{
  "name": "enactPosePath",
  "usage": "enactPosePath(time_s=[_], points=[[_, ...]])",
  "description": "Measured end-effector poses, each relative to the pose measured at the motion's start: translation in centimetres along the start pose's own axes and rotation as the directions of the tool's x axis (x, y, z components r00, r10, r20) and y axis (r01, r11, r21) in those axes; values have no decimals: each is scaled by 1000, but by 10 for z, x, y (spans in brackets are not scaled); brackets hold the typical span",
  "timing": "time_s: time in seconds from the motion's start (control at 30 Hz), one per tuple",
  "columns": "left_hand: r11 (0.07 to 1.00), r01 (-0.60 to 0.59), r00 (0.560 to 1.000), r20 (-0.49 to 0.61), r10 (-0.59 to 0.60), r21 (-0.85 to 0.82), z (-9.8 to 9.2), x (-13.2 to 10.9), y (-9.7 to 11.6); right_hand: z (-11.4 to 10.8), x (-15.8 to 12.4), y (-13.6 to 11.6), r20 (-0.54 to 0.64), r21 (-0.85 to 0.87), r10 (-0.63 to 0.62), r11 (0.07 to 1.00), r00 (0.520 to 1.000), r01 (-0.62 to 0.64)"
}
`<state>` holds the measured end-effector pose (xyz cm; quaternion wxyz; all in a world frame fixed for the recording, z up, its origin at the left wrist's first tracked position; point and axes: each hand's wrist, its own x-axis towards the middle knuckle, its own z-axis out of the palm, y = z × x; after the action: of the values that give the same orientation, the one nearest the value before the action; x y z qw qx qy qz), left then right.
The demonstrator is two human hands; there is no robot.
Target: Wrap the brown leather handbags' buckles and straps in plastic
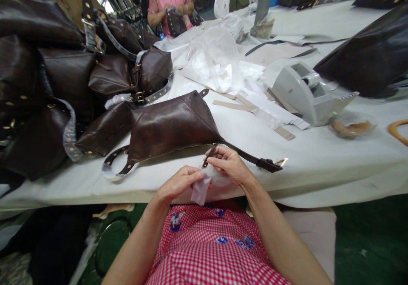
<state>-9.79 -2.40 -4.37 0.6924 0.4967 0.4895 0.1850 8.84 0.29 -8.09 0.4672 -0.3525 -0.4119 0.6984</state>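
Note:
A dark brown leather bag (172, 125) lies on the white-covered table in front of me, its brass zipper along the near edge. At the zipper's right end, my right hand (227, 162) pinches a small dark leather tab (206, 162) with metal studs. Just left of it, my left hand (185, 179) is closed on a small whitish plastic wrapper (200, 190) that hangs below the tab. A strap with a buckle (270, 164) runs off the bag to the right. On the left a studded strap loop (119, 163) is partly wrapped in clear film.
More brown bags (68, 70) are piled at left. A grey tape dispenser (306, 93), paper strips (255, 106) and crumpled plastic (213, 55) lie beyond the bag. A tape roll (352, 127) is at right. Across the table a person in pink (170, 4) handles another bag.

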Motion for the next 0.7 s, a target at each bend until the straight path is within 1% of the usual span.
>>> enactPosePath(time_s=[0.13,0.2,0.3,0.4,0.5,0.6,0.63,0.7], points=[[993,88,996,5,-88,-79,3,1,-1,0,-1,-1,11,24,-9,1000,1000,9],[987,109,994,21,-107,-115,6,2,-2,-1,-1,0,10,28,-16,999,1000,15],[974,90,996,-1,-92,-206,10,4,-2,-2,0,2,6,39,-35,999,999,35],[967,37,997,-62,-54,-250,12,6,-2,-3,1,3,20,49,-46,998,999,45],[975,-60,980,-197,17,-215,13,9,-2,-4,2,4,33,57,-37,998,999,35],[981,-165,929,-350,121,-102,13,11,-1,-6,2,4,34,86,-28,996,999,25],[983,-175,917,-374,141,-57,13,11,-1,-7,2,4,37,97,-25,995,999,22],[987,-158,911,-384,153,18,13,10,0,-9,2,2,39,123,-9,992,999,4]])
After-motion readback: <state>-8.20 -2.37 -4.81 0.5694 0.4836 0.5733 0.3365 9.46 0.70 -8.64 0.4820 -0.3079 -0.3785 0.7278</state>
